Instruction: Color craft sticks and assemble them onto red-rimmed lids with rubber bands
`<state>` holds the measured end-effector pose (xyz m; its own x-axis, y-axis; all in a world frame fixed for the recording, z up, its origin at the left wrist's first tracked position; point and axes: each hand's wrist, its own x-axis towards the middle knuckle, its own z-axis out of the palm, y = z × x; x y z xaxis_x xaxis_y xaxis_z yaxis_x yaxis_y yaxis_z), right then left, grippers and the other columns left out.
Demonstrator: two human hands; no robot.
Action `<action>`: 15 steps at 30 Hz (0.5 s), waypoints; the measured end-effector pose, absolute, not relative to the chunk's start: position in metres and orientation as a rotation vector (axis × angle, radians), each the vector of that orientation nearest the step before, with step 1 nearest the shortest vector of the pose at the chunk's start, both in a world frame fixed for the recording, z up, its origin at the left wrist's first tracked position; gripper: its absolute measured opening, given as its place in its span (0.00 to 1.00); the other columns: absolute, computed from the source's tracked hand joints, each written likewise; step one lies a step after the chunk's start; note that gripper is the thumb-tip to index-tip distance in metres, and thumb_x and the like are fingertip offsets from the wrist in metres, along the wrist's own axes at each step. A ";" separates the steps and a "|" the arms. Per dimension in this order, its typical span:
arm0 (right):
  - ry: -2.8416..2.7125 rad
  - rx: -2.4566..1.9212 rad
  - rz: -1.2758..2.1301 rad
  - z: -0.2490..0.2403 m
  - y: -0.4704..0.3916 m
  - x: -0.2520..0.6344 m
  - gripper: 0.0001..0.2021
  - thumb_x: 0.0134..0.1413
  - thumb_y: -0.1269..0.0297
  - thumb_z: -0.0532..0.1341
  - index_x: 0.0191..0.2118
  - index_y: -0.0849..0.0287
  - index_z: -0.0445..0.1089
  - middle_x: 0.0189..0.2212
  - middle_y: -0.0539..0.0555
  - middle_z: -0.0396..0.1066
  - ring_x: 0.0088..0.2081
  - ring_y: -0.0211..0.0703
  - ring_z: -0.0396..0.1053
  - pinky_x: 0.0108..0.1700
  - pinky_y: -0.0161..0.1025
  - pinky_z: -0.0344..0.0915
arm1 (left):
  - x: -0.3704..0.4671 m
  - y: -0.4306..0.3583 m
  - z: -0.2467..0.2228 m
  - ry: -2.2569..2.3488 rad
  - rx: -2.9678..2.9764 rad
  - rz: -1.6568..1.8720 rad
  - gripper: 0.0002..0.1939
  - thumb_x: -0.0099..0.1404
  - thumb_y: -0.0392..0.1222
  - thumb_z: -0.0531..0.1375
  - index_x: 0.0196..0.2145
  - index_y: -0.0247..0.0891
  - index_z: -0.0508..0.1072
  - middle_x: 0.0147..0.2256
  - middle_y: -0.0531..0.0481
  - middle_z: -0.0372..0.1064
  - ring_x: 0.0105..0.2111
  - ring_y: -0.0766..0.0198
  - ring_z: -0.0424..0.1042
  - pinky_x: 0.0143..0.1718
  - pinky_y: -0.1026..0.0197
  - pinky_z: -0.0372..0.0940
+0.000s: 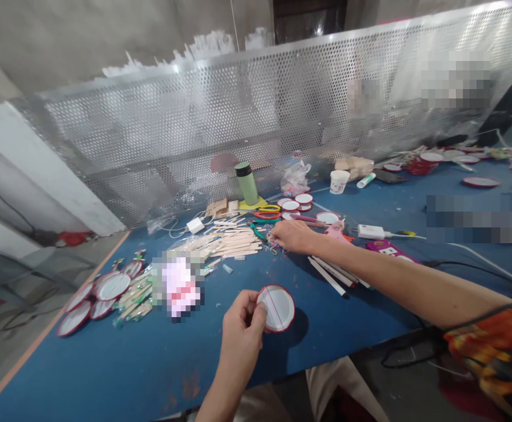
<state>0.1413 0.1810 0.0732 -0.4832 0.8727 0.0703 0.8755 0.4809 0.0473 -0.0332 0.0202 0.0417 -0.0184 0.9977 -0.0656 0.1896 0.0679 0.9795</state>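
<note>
Between the thumb and fingers of my left hand (243,322) is a round white disc (277,309) with a red rim and a thin line across its face. It is held above the blue table, near the front edge. My right hand (293,236) reaches farther in, its fingers bent down at a small pile of colourful bits (274,245). Whether it grips one of them I cannot make out. Green-handled pliers (258,230) lie just left of those fingers, and a pink glue gun (335,231) lies behind my right wrist.
Flat wooden sticks (238,241) lie left of my right hand. Red-rimmed discs (113,286) and green-tipped sticks (137,296) are at the left edge. A green bottle (246,184), a paper cup (338,182) and a charger (370,232) stand or lie farther back, before a perforated metal panel (172,129).
</note>
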 end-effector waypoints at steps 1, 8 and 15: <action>-2.693 -1.574 -0.101 0.072 0.179 0.140 0.13 0.59 0.68 0.55 0.42 0.61 0.76 0.44 0.62 0.76 0.46 0.52 0.74 0.40 0.38 0.65 | -0.033 0.020 0.042 1.390 1.292 1.069 0.13 0.57 0.51 0.59 0.28 0.37 0.67 0.14 0.60 0.56 0.11 0.73 0.53 0.14 0.69 0.47; -2.647 -1.682 -0.048 0.068 0.176 0.133 0.14 0.55 0.70 0.55 0.41 0.60 0.77 0.41 0.62 0.78 0.42 0.51 0.75 0.37 0.36 0.64 | -0.030 0.017 0.046 1.415 1.293 1.127 0.11 0.59 0.48 0.57 0.28 0.37 0.67 0.15 0.60 0.56 0.12 0.74 0.51 0.15 0.70 0.47; -2.447 -1.628 0.123 0.065 0.182 0.152 0.12 0.51 0.71 0.57 0.37 0.58 0.78 0.36 0.56 0.79 0.39 0.46 0.74 0.36 0.33 0.61 | -0.033 0.022 0.033 1.400 1.335 1.115 0.14 0.58 0.51 0.58 0.29 0.36 0.67 0.14 0.61 0.55 0.11 0.74 0.51 0.13 0.70 0.46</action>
